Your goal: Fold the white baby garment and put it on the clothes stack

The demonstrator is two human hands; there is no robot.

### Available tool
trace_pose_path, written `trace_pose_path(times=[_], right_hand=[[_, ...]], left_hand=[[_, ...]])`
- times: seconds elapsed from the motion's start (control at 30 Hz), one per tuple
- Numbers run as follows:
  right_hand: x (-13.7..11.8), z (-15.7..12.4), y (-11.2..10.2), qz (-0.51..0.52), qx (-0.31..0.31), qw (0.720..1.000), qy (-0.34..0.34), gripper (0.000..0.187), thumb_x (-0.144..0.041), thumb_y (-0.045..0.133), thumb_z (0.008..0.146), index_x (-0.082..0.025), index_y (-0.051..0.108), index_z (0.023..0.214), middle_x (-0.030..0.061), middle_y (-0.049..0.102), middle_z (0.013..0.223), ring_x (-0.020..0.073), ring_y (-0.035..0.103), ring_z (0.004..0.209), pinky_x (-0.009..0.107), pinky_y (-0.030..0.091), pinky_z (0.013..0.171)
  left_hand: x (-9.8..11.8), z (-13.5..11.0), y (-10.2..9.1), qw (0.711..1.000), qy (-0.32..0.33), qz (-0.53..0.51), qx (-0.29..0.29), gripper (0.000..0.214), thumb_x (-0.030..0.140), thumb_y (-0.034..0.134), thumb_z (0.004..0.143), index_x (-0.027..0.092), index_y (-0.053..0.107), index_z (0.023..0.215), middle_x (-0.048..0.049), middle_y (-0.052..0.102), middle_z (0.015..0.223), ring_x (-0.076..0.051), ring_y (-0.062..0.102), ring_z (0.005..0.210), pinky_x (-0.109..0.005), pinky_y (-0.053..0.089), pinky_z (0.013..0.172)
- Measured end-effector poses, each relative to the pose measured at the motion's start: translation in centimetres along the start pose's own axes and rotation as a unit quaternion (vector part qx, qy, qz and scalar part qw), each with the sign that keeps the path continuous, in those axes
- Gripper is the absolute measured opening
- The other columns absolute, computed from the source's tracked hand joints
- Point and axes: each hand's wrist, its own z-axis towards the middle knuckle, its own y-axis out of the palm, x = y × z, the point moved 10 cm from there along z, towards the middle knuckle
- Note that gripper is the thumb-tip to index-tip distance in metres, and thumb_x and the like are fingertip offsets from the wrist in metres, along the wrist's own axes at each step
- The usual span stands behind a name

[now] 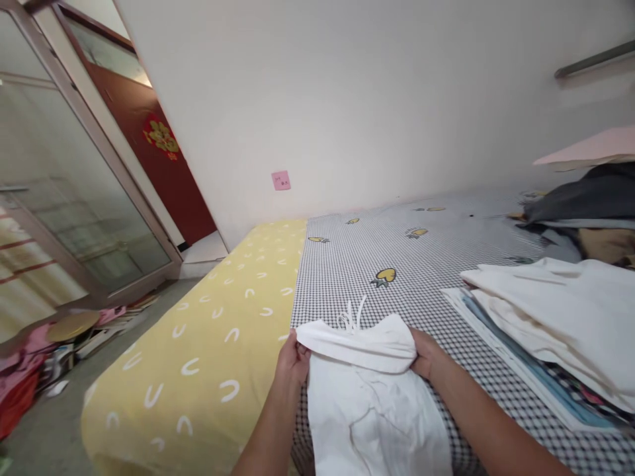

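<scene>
White drawstring pants (372,410) hang down from both my hands at the near edge of the bed. Their upper band (357,347) is turned over, and thin white strings (352,314) stick up behind it. My left hand (294,357) pinches the band's left corner, thumb on top. At the right corner, my right hand (421,354) grips the cloth, its fingers mostly hidden behind it. The pants' lower end runs out of view at the bottom.
A stack of folded clothes (555,317), white on top, lies to the right on the checked bed sheet (342,264). Dark clothes (585,195) are heaped behind it. Yellow patterned fabric (208,330) covers the bed's left side. Assorted items (74,327) lie on the floor by the glass door (84,178).
</scene>
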Motion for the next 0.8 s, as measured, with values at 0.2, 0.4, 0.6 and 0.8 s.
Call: trace_pose_path(times=[0.2, 0.4, 0.6, 0.8], right_hand=[[-1.6, -0.3, -1.0, 0.017, 0.009, 0.998, -0.054, 0.034, -0.032, 0.058, 0.095, -0.020, 0.059, 0.126, 0.0072, 0.077, 0.092, 0.0229, 0.074, 0.081, 0.038, 0.061, 0.077], [-9.5, -3.8, -5.6, -0.141, 0.147, 0.913, -0.354, 0.057, -0.042, 0.060, 0.087, -0.028, 0.048, 0.140, 0.0055, 0.064, 0.111, 0.0227, 0.068, 0.094, 0.045, 0.058, 0.090], [-10.0, -9.4, 3.1, -0.575, 0.129, 0.541, -0.600, 0.039, -0.042, 0.042, 0.099, -0.034, 0.067, 0.128, 0.0082, 0.058, 0.141, 0.0320, 0.048, 0.134, 0.062, 0.030, 0.114], [-3.2, -3.1, 3.7, -0.792, 0.067, 0.445, -0.413, 0.049, -0.050, 0.040, 0.102, -0.046, 0.043, 0.150, 0.0004, 0.041, 0.162, 0.0380, 0.029, 0.150, 0.074, 0.021, 0.113]], left_hand=[[1.6, -0.5, -0.9, 0.990, 0.063, 0.122, 0.018, 0.007, 0.010, 0.061, 0.088, 0.015, 0.061, 0.094, -0.0051, 0.070, 0.077, -0.014, 0.068, 0.062, -0.028, 0.062, 0.064], [9.3, -3.0, -1.7, 0.915, 0.290, 0.275, 0.053, 0.049, 0.019, 0.064, 0.087, 0.027, 0.051, 0.133, -0.0086, 0.057, 0.131, -0.020, 0.063, 0.115, -0.048, 0.048, 0.109], [5.4, -8.7, 8.3, 0.425, 0.570, 0.681, -0.174, 0.044, 0.029, 0.046, 0.101, 0.039, 0.054, 0.142, -0.0076, 0.042, 0.161, -0.030, 0.030, 0.152, -0.062, 0.016, 0.124], [-0.6, -1.5, 5.7, 0.378, 0.307, 0.857, -0.167, 0.050, 0.045, 0.035, 0.103, 0.044, 0.033, 0.154, -0.0103, 0.018, 0.169, -0.034, 0.017, 0.155, -0.070, 0.014, 0.120]])
